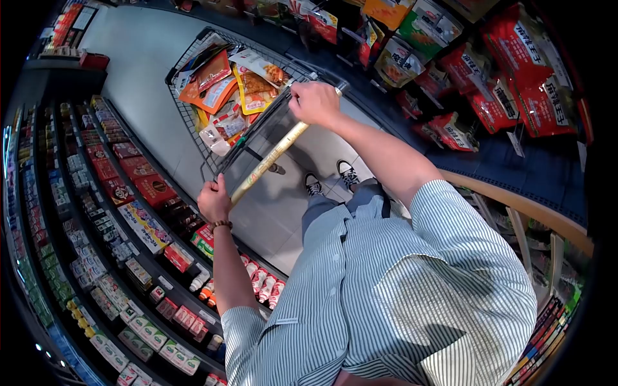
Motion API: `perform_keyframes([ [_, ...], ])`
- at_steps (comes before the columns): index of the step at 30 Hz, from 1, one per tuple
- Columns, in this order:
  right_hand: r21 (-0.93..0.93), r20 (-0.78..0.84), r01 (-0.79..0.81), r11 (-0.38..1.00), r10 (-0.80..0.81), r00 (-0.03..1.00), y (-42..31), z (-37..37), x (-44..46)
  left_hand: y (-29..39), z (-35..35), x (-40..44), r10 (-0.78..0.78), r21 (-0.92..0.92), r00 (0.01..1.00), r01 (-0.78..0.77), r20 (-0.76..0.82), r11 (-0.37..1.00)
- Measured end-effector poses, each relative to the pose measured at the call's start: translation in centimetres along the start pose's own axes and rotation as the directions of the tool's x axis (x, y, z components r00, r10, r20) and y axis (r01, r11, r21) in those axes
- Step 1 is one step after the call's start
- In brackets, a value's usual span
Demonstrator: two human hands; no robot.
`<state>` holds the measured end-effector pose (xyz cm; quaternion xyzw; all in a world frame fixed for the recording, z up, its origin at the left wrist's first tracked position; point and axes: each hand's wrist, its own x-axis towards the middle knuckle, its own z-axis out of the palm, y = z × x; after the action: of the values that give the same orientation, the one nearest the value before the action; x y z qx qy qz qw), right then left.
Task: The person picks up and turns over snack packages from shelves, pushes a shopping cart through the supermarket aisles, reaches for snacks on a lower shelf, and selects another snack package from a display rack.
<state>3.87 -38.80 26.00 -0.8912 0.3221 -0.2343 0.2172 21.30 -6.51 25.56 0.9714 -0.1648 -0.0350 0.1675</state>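
Observation:
A wire shopping cart point(182, 106) stands ahead of me, its pale yellow handle point(270, 159) running slantwise across the view. My left hand point(214, 199) is closed around the handle's lower left end, thumb pointing up, with a beaded bracelet point(221, 225) at the wrist. Near the opposite end, my right hand point(315, 103) wraps over the bar. Inside the basket lies a pile of packaged food: an orange packet point(209, 95), a yellow packet point(253, 90) with a food picture, and a clear and white pack point(222, 134) close to the handle side.
Shelves of small boxes and bottles point(129, 238) line the left side. Along the right hang red snack bags point(518, 48) and green and orange packets point(430, 29). Pale floor tiles point(132, 38) stretch ahead. My shoes point(347, 172) show behind the cart.

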Motion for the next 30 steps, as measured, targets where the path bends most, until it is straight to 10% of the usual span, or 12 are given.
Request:
perform_keyframes([
  [13, -0.049, -0.035, -0.116, 0.992, 0.114, 0.993, 0.5, 2.3, 3.0, 0.5, 1.5, 5.0, 0.154, -0.040, 0.983, -0.151, 0.100, 0.988],
  [25, -0.008, -0.139, -0.086, 0.996, 0.084, 0.987, 0.2, 5.8, 7.3, -1.5, 2.8, 11.0, 0.364, -0.092, 0.925, -0.374, -0.114, 0.923],
  [30, 0.050, -0.099, -0.042, 0.998, 0.046, 0.994, 0.7, 6.4, 9.5, 6.9, 1.9, 10.2, 0.283, -0.185, 0.957, -0.290, -0.064, 0.939],
])
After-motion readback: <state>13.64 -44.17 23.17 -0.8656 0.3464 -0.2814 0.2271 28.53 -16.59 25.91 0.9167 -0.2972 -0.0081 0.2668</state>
